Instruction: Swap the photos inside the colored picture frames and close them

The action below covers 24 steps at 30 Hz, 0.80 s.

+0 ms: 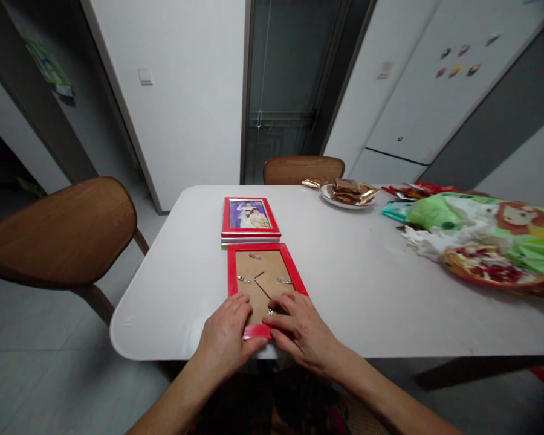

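Observation:
A red picture frame (233, 269) lies face down at the table's front edge, its brown backing board (254, 296) showing metal clips and a dark slit. My left hand (226, 329) grips the frame's lower left corner, thumb along the near edge. My right hand (301, 329) is at the lower right, its fingers bent over the near metal clip and its thumb by the near edge. Just beyond lies a stack of frames (250, 237), the top one red and face up with a photo (249, 214) in it.
The white table (344, 290) bears a plate (340, 202) of gold-wrapped packets at the back. Green plastic bags (439, 211), crumpled tissue (428, 241) and a bowl of red food scraps (494, 266) are at the right. Wooden chairs stand at the left (63, 235) and far side (303, 170).

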### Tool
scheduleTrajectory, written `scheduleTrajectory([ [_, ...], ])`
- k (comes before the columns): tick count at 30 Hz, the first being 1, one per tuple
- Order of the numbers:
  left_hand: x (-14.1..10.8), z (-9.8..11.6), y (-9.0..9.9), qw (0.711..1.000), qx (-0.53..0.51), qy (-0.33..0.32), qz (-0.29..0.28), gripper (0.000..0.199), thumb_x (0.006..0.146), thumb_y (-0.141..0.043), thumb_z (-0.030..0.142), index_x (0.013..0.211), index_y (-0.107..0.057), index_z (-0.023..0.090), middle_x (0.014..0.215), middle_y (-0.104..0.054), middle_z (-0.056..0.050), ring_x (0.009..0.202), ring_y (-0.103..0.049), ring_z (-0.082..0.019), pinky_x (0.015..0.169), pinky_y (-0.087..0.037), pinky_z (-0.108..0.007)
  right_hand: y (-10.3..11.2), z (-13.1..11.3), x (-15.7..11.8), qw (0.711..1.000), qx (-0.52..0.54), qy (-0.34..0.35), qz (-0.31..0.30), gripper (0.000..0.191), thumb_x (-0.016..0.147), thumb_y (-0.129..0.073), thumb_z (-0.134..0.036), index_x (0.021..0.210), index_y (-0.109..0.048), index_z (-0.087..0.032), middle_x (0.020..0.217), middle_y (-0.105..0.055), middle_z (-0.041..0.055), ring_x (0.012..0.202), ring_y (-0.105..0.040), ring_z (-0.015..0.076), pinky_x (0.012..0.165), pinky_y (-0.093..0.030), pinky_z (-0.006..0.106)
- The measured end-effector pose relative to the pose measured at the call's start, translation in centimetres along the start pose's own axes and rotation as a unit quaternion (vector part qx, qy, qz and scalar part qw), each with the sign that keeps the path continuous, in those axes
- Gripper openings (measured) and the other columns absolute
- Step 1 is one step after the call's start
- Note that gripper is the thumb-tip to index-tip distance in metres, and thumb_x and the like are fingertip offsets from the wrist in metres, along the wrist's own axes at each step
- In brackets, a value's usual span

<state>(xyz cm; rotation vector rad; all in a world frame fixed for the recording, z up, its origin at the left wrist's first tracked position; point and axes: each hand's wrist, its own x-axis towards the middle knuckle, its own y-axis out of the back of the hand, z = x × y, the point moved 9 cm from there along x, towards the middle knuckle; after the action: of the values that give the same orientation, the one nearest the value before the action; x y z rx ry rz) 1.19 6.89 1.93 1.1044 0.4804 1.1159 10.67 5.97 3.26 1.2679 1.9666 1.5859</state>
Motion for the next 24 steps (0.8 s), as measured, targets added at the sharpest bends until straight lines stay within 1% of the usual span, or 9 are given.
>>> scheduleTrajectory([
  [3,0.0,0.0,0.0,1.0,-0.004,0.002,-0.003,0.042,0.063,-0.064,0.035,0.099,-0.054,0.014,0.118,-0.052,-0.012,0.113,-0.044,-0.025,0.092,-0.039,-0.04,0.1,0.1,0.1,1.0,0.011,0.004,-0.002,0.02,0.077,-0.048,-0.025,0.09,-0.063,-0.028,0.095,-0.054,0.0038,0.093,-0.042,0.019,0.081,-0.033,0.036],
  [6,-0.1,-0.2,0.0,1.0,-0.011,0.01,-0.011,0.043,0.062,-0.065,0.034,0.099,-0.054,0.016,0.119,-0.052,-0.012,0.113,-0.043,-0.025,0.093,-0.038,-0.041,0.1,0.6,0.7,1.0,0.018,-0.001,0.012,0.023,0.077,-0.047,-0.022,0.093,-0.063,-0.025,0.094,-0.055,0.0052,0.09,-0.044,0.0186,0.079,-0.035,0.036],
  [10,-0.1,-0.3,-0.2,1.0,-0.007,0.01,-0.019,0.045,0.06,-0.066,0.033,0.1,-0.054,0.015,0.12,-0.051,-0.013,0.115,-0.042,-0.025,0.094,-0.036,-0.041,-0.2,1.6,3.2,0.998,0.013,-0.029,0.05,0.027,0.081,-0.042,-0.02,0.1,-0.06,-0.02,0.094,-0.055,0.0073,0.087,-0.047,0.0175,0.076,-0.037,0.033],
  [12,-0.1,-0.2,-0.2,1.0,-0.005,0.006,-0.02,0.046,0.06,-0.066,0.032,0.1,-0.054,0.015,0.122,-0.05,-0.012,0.115,-0.041,-0.025,0.095,-0.035,-0.04,-0.7,1.8,5.1,0.998,0.001,-0.041,0.048,0.026,0.082,-0.041,-0.021,0.1,-0.06,-0.02,0.092,-0.056,0.0066,0.087,-0.047,0.0168,0.076,-0.037,0.031],
  [14,-0.1,-0.2,-0.2,1.0,-0.007,0.003,-0.021,0.045,0.06,-0.066,0.032,0.1,-0.053,0.016,0.123,-0.048,-0.011,0.116,-0.04,-0.024,0.096,-0.034,-0.04,-1.2,1.8,6.7,0.998,-0.022,-0.058,0.028,0.023,0.082,-0.043,-0.021,0.095,-0.062,-0.019,0.086,-0.056,0.0062,0.084,-0.048,0.0163,0.075,-0.036,0.029],
  [17,0.0,-0.2,-0.2,1.0,-0.017,0.0,-0.02,0.044,0.06,-0.066,0.031,0.1,-0.053,0.018,0.124,-0.048,-0.01,0.117,-0.04,-0.024,0.096,-0.034,-0.04,-1.9,1.7,8.4,0.996,-0.057,-0.069,-0.007,0.02,0.08,-0.045,-0.019,0.077,-0.065,-0.018,0.076,-0.056,0.0055,0.079,-0.048,0.0157,0.073,-0.036,0.028],
  [19,0.0,-0.2,-0.1,1.0,-0.022,-0.001,-0.019,0.044,0.06,-0.066,0.031,0.1,-0.054,0.018,0.123,-0.048,-0.01,0.117,-0.04,-0.024,0.096,-0.035,-0.041,-2.1,1.6,8.8,0.996,-0.059,-0.06,-0.015,0.021,0.079,-0.046,-0.018,0.07,-0.065,-0.018,0.074,-0.057,0.0047,0.078,-0.048,0.0154,0.073,-0.036,0.028],
  [24,0.1,-0.2,0.0,1.0,-0.022,-0.004,-0.018,0.045,0.06,-0.066,0.03,0.1,-0.054,0.017,0.123,-0.049,-0.011,0.116,-0.04,-0.023,0.096,-0.035,-0.039,-2.4,1.9,8.5,0.998,-0.027,-0.052,0.0,0.021,0.08,-0.046,-0.02,0.077,-0.067,-0.02,0.076,-0.06,0.0034,0.078,-0.049,0.0151,0.073,-0.036,0.028],
])
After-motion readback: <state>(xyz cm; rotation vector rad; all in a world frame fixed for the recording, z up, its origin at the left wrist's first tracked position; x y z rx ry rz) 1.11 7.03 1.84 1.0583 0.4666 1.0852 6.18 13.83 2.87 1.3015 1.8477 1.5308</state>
